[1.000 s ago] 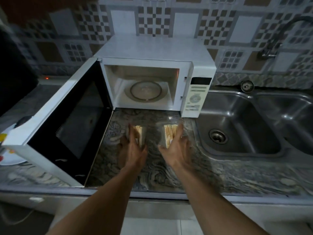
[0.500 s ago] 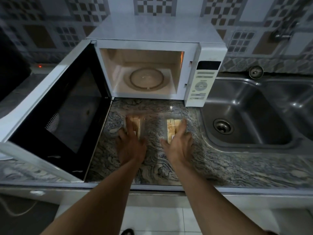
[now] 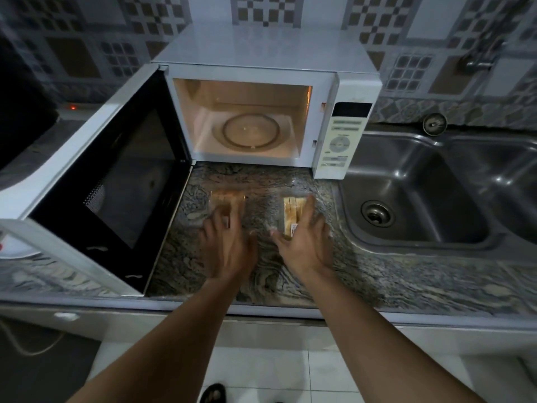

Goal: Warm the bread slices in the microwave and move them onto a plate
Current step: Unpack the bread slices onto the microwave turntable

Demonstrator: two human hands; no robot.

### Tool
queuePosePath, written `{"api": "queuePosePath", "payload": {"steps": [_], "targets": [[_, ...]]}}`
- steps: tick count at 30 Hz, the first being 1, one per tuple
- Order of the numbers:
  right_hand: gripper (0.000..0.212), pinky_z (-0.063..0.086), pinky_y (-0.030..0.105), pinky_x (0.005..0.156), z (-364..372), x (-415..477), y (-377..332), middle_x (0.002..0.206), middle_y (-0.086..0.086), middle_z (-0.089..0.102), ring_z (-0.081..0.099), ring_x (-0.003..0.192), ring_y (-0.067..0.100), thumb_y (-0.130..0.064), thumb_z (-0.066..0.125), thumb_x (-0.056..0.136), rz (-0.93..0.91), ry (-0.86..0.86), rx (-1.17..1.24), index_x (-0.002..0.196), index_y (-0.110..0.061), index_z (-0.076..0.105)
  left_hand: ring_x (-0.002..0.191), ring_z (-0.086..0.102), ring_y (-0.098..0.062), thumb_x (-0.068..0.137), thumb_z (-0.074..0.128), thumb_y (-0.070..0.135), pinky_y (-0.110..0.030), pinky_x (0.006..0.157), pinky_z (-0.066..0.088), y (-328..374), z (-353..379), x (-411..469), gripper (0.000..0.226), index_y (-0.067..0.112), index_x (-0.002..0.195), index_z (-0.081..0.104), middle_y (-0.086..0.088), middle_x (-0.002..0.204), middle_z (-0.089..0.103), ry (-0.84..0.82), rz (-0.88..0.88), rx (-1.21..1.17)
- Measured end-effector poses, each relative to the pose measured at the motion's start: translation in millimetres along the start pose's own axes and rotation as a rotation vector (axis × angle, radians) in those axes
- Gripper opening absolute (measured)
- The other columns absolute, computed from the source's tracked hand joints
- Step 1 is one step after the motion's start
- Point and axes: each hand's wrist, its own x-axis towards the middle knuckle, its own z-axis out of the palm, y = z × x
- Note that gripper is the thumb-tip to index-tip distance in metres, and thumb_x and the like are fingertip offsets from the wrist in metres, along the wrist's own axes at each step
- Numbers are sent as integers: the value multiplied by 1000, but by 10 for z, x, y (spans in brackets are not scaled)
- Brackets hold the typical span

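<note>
Two clear-wrapped packs of bread slices stand on edge on the marbled counter in front of the microwave. My left hand lies over the near end of the left bread pack, fingers straight and blurred. My right hand brackets the right bread pack, thumb on its left and straight fingers along its right side. The microwave door hangs wide open to the left. Its lit cavity holds only the glass turntable. A white plate peeks out under the door at the far left.
A double steel sink lies right of the packs, with a faucet on the tiled wall above it. The open door blocks the counter on the left. The control panel faces me.
The view has moved closer and tilted down. Both hands stay at the bread packs, and my left hand has slid slightly further over its pack. The packs remain on the counter.
</note>
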Motion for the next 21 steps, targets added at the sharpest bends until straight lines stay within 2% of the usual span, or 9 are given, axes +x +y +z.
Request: {"api": "queuePosePath", "payload": {"steps": [2, 4, 6, 8, 10, 12, 14, 18, 21], "targets": [[90, 45, 47, 96, -96, -50, 59, 134, 20, 43, 44, 123, 37, -56, 62, 86, -156, 53, -127, 152, -17, 13, 119, 48, -33, 93, 58, 37, -45, 93, 50, 124, -40, -96, 62, 22, 145, 28, -17, 142, 40, -102, 29, -170], [68, 45, 47, 94, -184, -82, 137, 126, 17, 45, 45, 117, 34, -50, 59, 88, -300, 75, -215, 141, -15, 34, 95, 62, -29, 94, 56, 22, -42, 75, 56, 219, -65, -148, 36, 15, 126, 40, -15, 115, 60, -229, 7, -361], [55, 47, 47, 92, -253, -111, 223, 120, 14, 46, 46, 113, 32, -44, 57, 87, -384, 66, -275, 132, -14, 45, 80, 62, -23, 95, 54, 20, -35, 70, 54, 279, -27, -166, 19, 12, 112, 52, -8, 95, 66, -351, -93, -417], [45, 47, 44, 94, -305, -106, 281, 122, 12, 49, 48, 114, 29, -38, 53, 90, -423, -44, -283, 127, -14, 50, 78, 63, -20, 95, 54, 26, -30, 72, 54, 340, 28, -166, 19, 12, 103, 65, -4, 91, 68, -443, -227, -500], [34, 47, 42, 96, -322, -98, 315, 127, 9, 51, 48, 120, 27, -32, 49, 93, -461, -233, -280, 122, -15, 56, 73, 71, -25, 92, 53, 24, -40, 69, 61, 393, 91, -149, 20, 12, 98, 69, -7, 87, 73, -519, -387, -705], [28, 47, 42, 97, -315, -98, 344, 124, 7, 53, 48, 121, 26, -21, 50, 93, -502, -330, -289, 118, -14, 61, 68, 73, -26, 93, 53, 13, -45, 63, 62, 451, 104, -154, 16, 7, 97, 67, -13, 83, 74, -554, -493, -855], [25, 49, 41, 92, -296, -85, 355, 114, 6, 58, 53, 112, 25, -14, 51, 95, -510, -338, -248, 114, -13, 66, 68, 74, -25, 94, 51, 4, -44, 65, 63, 491, 95, -167, 16, 4, 97, 66, -16, 82, 74, -555, -527, -943], [16, 52, 40, 79, -315, 6, 333, 93, 5, 62, 59, 91, 26, -15, 56, 97, -452, -370, -144, 92, -14, 71, 77, 73, -32, 95, 40, -5, -44, 70, 62, 520, 129, -170, 28, 7, 88, 64, -23, 88, 73, -554, -653, -1112], [18, 49, 36, 73, -341, 47, 315, 96, 7, 63, 58, 86, 25, -8, 57, 95, -421, -413, -185, 84, -19, 64, 80, 73, -30, 92, 45, -9, -38, 66, 62, 520, 172, -161, 24, -1, 102, 66, -21, 88, 74, -566, -713, -1183]]}}
